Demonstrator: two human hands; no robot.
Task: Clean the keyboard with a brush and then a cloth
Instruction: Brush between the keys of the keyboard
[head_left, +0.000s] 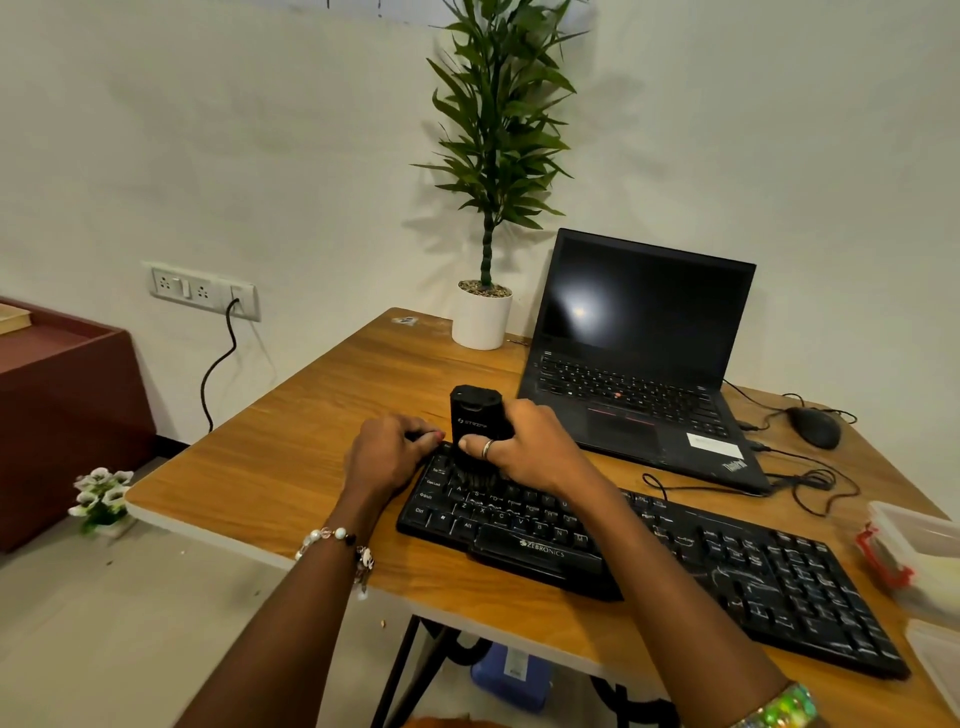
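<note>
A black keyboard (675, 561) lies slantwise on the wooden table (291, 467). My right hand (530, 447) grips a black block-shaped brush (475, 421), thumb across its front, and its bristles press down on the keys at the keyboard's upper left corner. My left hand (387, 454) rests curled on the keyboard's far left end, fingers hooked over its top edge. No cloth is in view.
An open black laptop (639, 364) stands behind the keyboard, with a mouse (813, 426) and loose cables to its right. A potted plant (483, 317) sits at the back edge. Clear plastic containers (914, 551) sit at the right edge.
</note>
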